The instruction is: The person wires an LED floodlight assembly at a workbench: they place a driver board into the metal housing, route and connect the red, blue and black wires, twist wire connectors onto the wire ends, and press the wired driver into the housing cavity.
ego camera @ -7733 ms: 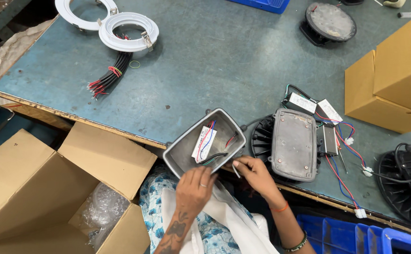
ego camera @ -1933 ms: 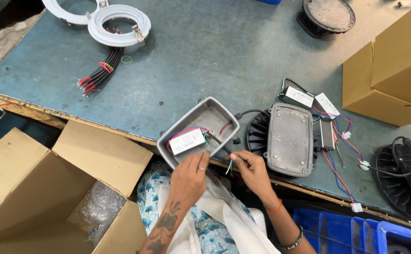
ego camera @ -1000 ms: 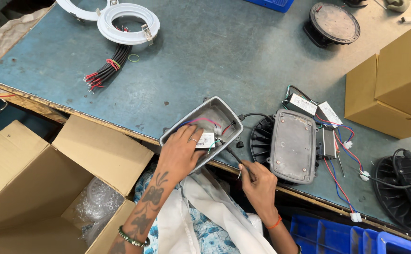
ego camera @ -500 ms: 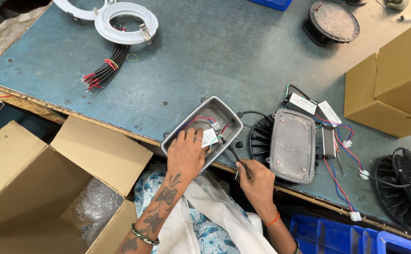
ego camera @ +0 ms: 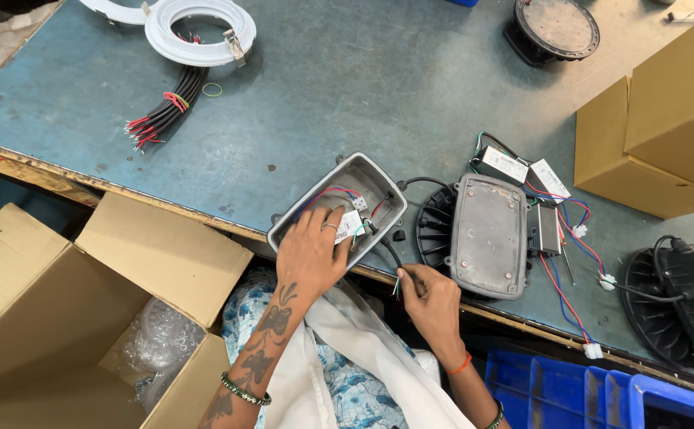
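Head view: near the lower middle of the frame, an oblong grey cast-metal housing (ego camera: pixel 339 205) with rounded corners lies open side up at the front edge of the scuffed blue-grey worktable (ego camera: pixel 347 87), its long axis running from lower left to upper right. The left hand (ego camera: pixel 311 253) lies flat inside the housing, fingers pressed together on a small white driver module (ego camera: pixel 350 226) and thin red, blue and green wires. Just to the right, the right hand (ego camera: pixel 430 302) pinches a black cable (ego camera: pixel 387 250) that leads up into the housing. Right of centre sits a round black finned lamp body (ego camera: pixel 436 226) with a dull grey rectangular cover (ego camera: pixel 490 236) on top; loose drivers (ego camera: pixel 522 175) with coloured leads lie beside it. White plastic rings (ego camera: pixel 200 30) and a black wire bundle (ego camera: pixel 164 111) are at upper left, plain brown cartons (ego camera: pixel 665 135) at right, an open cardboard box (ego camera: pixel 61 302) with crinkled clear wrap at lower left.
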The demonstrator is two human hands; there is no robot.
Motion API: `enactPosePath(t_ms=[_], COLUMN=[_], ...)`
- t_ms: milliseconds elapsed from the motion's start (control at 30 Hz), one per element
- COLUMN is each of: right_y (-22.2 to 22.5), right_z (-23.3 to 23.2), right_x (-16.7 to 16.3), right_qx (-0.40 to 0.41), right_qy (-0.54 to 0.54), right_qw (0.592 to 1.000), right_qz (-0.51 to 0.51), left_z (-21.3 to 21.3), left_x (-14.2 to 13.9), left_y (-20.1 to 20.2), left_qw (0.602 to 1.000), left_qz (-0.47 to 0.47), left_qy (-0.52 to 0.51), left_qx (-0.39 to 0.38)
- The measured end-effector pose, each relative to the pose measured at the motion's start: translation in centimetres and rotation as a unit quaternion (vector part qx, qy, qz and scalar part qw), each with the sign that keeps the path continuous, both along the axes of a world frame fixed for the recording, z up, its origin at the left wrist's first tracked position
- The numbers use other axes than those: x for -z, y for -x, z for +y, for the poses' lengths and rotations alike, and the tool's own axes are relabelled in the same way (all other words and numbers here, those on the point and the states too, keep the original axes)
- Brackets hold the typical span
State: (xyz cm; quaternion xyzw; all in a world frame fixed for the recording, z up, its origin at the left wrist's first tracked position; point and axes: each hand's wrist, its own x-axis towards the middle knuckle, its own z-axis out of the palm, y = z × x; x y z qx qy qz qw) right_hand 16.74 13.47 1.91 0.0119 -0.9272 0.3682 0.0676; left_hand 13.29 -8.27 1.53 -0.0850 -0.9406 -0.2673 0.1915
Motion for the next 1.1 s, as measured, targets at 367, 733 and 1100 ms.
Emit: enactPosePath(t_ms=[367,733,1100], right_y=[-0.5,-0.8,-0.8], right_z=[0.2,0.9,0.9], right_x=[-0.1,0.4,0.3], right_qx=[-0.01,0.007,0.003], right_qy=[-0.051,-0.067,-0.053], right_qw=[0.996,0.992,0.993], right_qz=[0.079,0.103,0.101], left_z=[0.4,0.5,0.7], left_x=[-0.1,-0.4,-0.2], left_y=[-0.1,0.0,-0.3], left_qw=[0.999,0.998,0.999], left_qz=[-0.035,-0.06,-0.052], left_qy=[0.021,-0.003,-0.004], left_qx=[-0.028,-0.02,-0.012])
